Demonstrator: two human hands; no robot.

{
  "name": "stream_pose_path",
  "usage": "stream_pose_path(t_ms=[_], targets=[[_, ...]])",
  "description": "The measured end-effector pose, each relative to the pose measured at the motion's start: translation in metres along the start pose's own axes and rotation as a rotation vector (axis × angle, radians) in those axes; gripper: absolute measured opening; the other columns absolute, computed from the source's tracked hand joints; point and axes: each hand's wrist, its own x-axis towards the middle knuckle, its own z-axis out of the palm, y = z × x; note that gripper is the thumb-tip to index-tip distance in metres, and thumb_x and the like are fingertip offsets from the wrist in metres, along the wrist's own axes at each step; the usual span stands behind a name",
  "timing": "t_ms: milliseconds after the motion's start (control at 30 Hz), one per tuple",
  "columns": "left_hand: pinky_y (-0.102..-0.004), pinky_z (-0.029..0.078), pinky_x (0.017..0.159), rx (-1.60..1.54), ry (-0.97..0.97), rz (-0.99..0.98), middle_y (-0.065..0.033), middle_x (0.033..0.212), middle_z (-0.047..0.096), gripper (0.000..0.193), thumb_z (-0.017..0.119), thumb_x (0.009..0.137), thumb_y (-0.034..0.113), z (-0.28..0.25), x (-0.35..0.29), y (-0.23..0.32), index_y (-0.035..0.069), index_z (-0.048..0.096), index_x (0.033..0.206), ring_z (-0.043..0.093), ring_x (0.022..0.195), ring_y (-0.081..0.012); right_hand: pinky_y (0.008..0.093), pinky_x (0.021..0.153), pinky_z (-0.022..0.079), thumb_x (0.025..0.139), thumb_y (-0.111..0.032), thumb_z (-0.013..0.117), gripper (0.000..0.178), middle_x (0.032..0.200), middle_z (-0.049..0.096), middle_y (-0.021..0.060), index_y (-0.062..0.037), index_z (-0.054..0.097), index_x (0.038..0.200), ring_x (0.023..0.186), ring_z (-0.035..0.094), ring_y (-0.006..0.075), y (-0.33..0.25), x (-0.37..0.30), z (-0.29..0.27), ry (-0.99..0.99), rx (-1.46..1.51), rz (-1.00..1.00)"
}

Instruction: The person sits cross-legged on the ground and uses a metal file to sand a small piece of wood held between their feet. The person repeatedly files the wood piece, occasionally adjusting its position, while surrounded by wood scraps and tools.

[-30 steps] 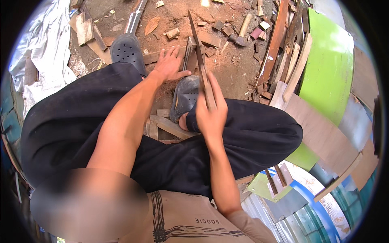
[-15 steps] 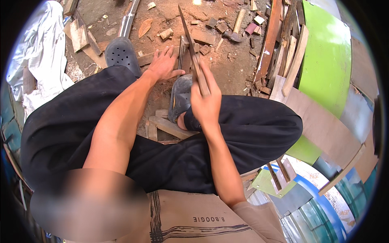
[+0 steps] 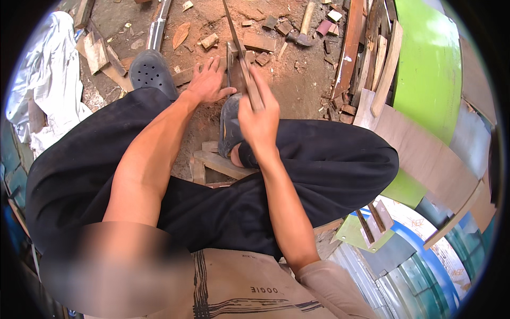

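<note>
While the right hand gripped: its fingers were closed round the wooden handle of what looked like a saw.
Saw's place: at twelve o'clock from the middle of the view, beyond the bent right leg and near the right shoe.
Saw's long axis: it ran away from the person, handle end toward six o'clock, narrow blade pointing to about half past eleven; the blade met the upper edge of the view and was seen nearly edge-on.
Left hand: at eleven o'clock, its fingers were spread, palm down over a wood strip, near a narrow dark slat; how hard it pressed could not be told.
Blade contact: whether the teeth met wood could not be made out.
Step in hand: judged from the pose and the reddish dust, a sawing stroke, the left hand seemingly steadying the wood.
Next move: it would call for a blade kept in line and a left thumb kept clear.
Scraps about: a hammer lay between twelve and one, a brown leaf at eleven.
Flanks: a green sheet stood out at two, a white cloth near ten.
</note>
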Motion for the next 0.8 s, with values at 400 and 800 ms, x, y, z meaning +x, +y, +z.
stream_pose_path(t_ms=[400,800], targets=[[-0.0680,0.023,0.117,0.043,0.008,-0.014,-0.0295,0.163,0.025,0.100,0.057,0.091,0.070,0.007,-0.005,-0.008,-0.006,0.034,0.152,0.025,0.151,-0.0437,0.0334,0.107,0.045,0.087,0.013,0.050,0.053,0.136,0.064,0.0230,0.0037,0.057,0.140,0.130,0.061,0.0281,-0.054,-0.069,-0.056,-0.142,0.029,0.239],[-0.0652,0.024,0.118,0.055,-0.016,-0.031,-0.0293,0.162,0.026,0.099,0.060,0.091,0.068,0.002,-0.005,-0.004,-0.005,0.034,0.153,0.025,0.151,-0.0437,0.0360,0.111,0.043,0.086,0.014,0.051,0.056,0.139,0.061,0.0254,0.0067,0.052,0.142,0.135,0.056,0.0299,-0.094,-0.133,-0.109,-0.179,0.002,0.370]])
